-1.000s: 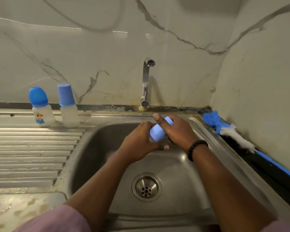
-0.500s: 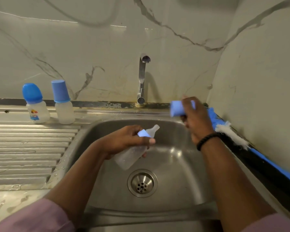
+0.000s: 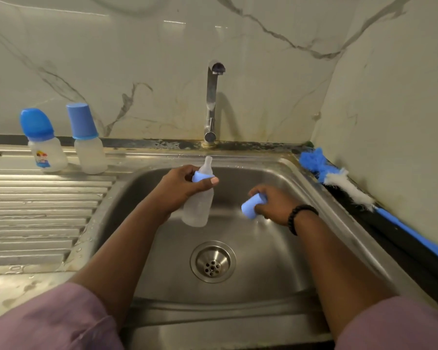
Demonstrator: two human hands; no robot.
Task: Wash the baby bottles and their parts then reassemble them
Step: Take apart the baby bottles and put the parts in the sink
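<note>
**Uncapped bottle held over the sink, cap in the other hand**

A small translucent plastic baby bottle point(image 3: 197, 205) with a clear teat and a blue collar ring is held roughly upright above the stainless steel sink basin point(image 3: 283, 261). The left hand point(image 3: 180, 188) grasps it round the collar. Beside it and apart, the right hand point(image 3: 273, 204) clasps the bottle's blue cylindrical plastic cap point(image 3: 250, 207), also over the basin. On the ribbed draining board point(image 3: 36, 210) stand two more capped bottles: a round-capped printed bottle point(image 3: 44, 142) and a flat-capped plain bottle point(image 3: 87, 140). A chrome tap point(image 3: 211, 102) rises behind; a blue-and-white bottle brush point(image 3: 344, 184) lies along the right edge.
</note>
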